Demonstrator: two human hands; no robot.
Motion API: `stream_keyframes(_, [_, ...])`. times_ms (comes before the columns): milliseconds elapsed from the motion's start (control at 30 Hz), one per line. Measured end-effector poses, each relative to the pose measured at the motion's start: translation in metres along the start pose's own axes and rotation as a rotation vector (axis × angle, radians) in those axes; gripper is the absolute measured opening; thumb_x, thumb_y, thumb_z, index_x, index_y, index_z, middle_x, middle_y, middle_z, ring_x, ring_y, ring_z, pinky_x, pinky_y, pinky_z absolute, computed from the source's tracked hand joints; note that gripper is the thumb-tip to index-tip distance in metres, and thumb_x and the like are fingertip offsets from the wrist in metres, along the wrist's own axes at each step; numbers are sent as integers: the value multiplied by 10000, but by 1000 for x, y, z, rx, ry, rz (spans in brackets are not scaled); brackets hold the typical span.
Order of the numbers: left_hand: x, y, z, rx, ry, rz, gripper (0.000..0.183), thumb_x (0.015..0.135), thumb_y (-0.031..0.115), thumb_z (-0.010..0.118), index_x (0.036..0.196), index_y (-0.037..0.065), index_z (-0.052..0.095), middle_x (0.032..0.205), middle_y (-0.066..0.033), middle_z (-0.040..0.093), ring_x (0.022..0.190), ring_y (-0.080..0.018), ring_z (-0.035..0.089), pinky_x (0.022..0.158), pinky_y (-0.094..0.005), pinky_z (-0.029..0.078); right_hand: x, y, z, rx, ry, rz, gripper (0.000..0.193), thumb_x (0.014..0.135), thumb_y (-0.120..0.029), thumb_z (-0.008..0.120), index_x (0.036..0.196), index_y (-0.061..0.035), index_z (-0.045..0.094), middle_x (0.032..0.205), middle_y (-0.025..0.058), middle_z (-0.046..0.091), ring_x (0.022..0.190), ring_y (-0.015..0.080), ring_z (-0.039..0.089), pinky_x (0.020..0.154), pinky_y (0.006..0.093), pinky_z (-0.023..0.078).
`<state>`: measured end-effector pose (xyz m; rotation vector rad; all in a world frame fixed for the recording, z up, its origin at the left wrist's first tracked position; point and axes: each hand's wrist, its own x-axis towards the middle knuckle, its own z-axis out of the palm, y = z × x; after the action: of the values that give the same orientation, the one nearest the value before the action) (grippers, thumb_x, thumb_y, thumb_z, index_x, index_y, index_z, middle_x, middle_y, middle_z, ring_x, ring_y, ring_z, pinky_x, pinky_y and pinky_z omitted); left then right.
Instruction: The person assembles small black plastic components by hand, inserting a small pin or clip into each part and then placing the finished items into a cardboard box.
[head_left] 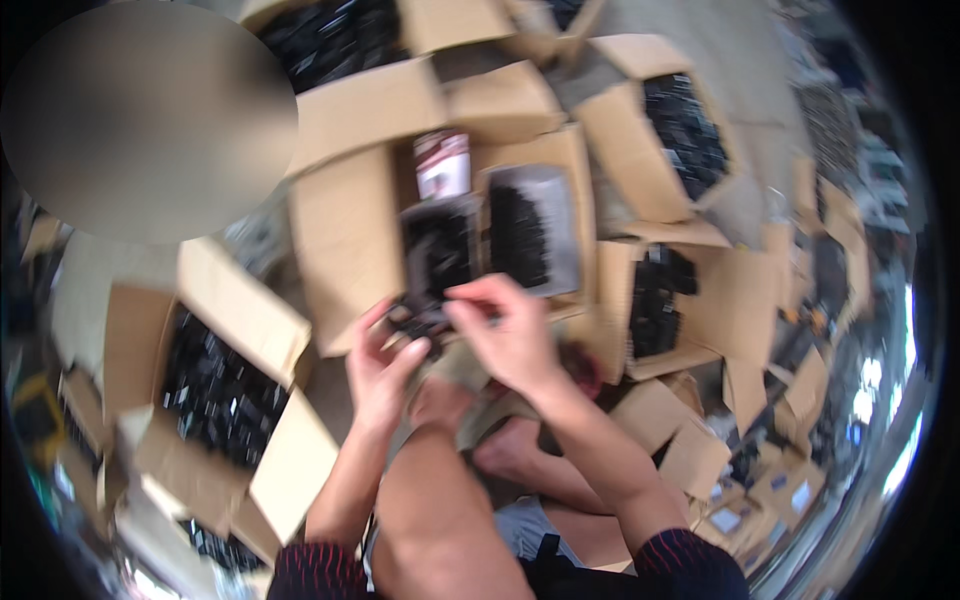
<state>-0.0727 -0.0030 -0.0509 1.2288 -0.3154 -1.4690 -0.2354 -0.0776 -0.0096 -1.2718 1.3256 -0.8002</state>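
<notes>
My left hand [378, 368] is closed around a small black part [408, 320], whose exact kind is lost in motion blur. Just to its right, my right hand [508, 330] pinches thumb and fingers together; whatever may be between them is too blurred to make out. Both hands are over the near edge of an open cardboard box [350, 240]. Inside that box are a dark tray [440, 206] of black pieces and a grey tray [562, 225] with a pile of small black parts [518, 235]. Behind the dark tray stands a red and white packet [442, 165].
Open cartons of black parts surround me: one at the left [215, 385], one at the far left [335, 40], one at the far right [685, 135] and one at the right [660, 300]. Their flaps stick out between them. My bare legs [440, 510] are below my hands.
</notes>
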Motion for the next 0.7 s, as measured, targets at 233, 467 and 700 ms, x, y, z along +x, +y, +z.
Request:
stream_keyframes(233, [2,0,-10,-128,-181,61,728,829,-156,728,1463,63,444,1221,-115,651,963,-135,695,819,-260,578,-22,-6,8,-132,56,-113,118,903,-55,758,1002,2,726,848,66,709,692,83,639,566,232,479])
stream_keyframes(467, [-2,-8,-8,-48,-231,76,720,797,-167,754,1427,59,486,1262,-114,624,1005,-154,690,845,-272,595,-25,-12,-6,-166,-28,-104,116,897,-24,754,998,22,724,908,77,733,811,107,661,752,257,526])
stream_keyframes(700, [0,-13,3,-7,-285,193,647,793,-146,775,1364,56,549,1283,-76,609,1108,-139,647,875,-269,590,-26,15,-5,23,-14,-111,107,879,-33,779,961,-4,718,933,62,706,770,76,632,654,215,493])
